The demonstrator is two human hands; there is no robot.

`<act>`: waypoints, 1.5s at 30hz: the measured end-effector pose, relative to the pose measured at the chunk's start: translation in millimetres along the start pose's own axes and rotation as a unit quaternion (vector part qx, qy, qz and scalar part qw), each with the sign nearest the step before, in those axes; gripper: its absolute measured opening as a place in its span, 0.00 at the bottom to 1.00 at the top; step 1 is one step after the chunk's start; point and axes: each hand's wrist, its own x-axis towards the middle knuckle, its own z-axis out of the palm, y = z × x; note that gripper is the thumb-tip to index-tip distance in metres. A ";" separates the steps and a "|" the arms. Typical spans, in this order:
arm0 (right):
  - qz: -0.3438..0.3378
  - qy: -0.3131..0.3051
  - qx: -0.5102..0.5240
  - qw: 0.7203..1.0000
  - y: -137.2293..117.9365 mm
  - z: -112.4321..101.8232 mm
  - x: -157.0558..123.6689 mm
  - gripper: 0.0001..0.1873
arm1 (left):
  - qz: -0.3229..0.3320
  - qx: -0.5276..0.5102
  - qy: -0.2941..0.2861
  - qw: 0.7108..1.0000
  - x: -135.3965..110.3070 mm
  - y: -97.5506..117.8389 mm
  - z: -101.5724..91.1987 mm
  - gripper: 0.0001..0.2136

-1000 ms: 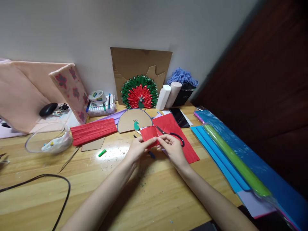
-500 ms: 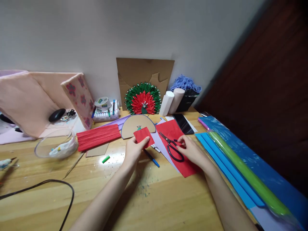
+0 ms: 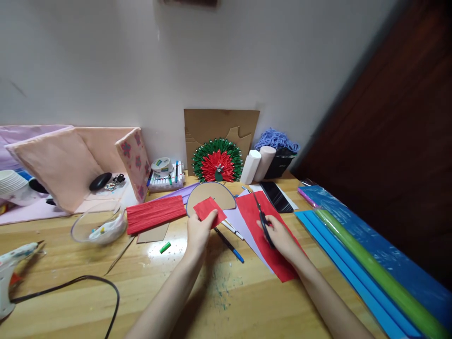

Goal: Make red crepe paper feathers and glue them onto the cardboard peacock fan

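Between thumb and fingers, my left hand (image 3: 201, 230) pinches a small red paper square (image 3: 209, 209). It hovers in front of a tan cardboard half-circle (image 3: 201, 192) edged in blue. My right hand (image 3: 278, 235) grips black-handled scissors (image 3: 263, 219), their blades pointing away from me and up. Under the scissors lies a larger sheet of red paper (image 3: 249, 207), overlapping a pale purple sheet (image 3: 235, 218). A blue-capped pen (image 3: 231, 247) rests on the table close to my left hand.
A red and green peacock craft (image 3: 217, 160) leans at the back with cardboard behind it. Folded red crepe paper (image 3: 155, 214) and a clear bowl (image 3: 83, 228) are left. A glue gun (image 3: 14, 263) and its cable lie far left. Blue and green rolls (image 3: 353, 245) line the right.
My right hand has picked the scissors up off the red sheet and turned them upright. My left hand still holds the red square. The view has tilted up and shifted left.
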 end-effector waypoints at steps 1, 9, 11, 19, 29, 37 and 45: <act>0.036 -0.039 0.108 0.993 -5.9 8.7 -6.1 0.17 | 0.005 -0.006 0.007 1.000 -1.4 -0.8 0.9 0.16; 0.098 -0.324 0.447 0.828 -21.1 74.1 -60.9 0.30 | -0.006 -0.076 0.042 0.996 -16.6 -6.6 12.2 0.16; 0.075 -0.354 0.422 0.831 -14.8 78.4 -64.9 0.31 | -0.011 -0.085 0.043 0.995 -19.6 -6.7 14.4 0.15; 0.061 -0.358 0.334 0.870 -4.9 72.2 -63.4 0.36 | 0.004 -0.037 0.046 0.998 -23.2 -5.9 16.0 0.14; 0.077 -0.309 0.252 0.914 -11.3 70.1 -68.8 0.37 | 0.028 0.016 0.066 0.997 -21.7 -12.1 15.1 0.15; 0.065 -0.300 0.242 0.920 -10.2 71.3 -68.5 0.36 | 0.037 0.005 0.058 0.998 -20.4 -15.0 15.8 0.16; 0.066 -0.288 0.269 0.917 -5.4 75.8 -66.0 0.38 | 0.026 0.010 0.049 0.998 -19.3 -16.8 14.8 0.16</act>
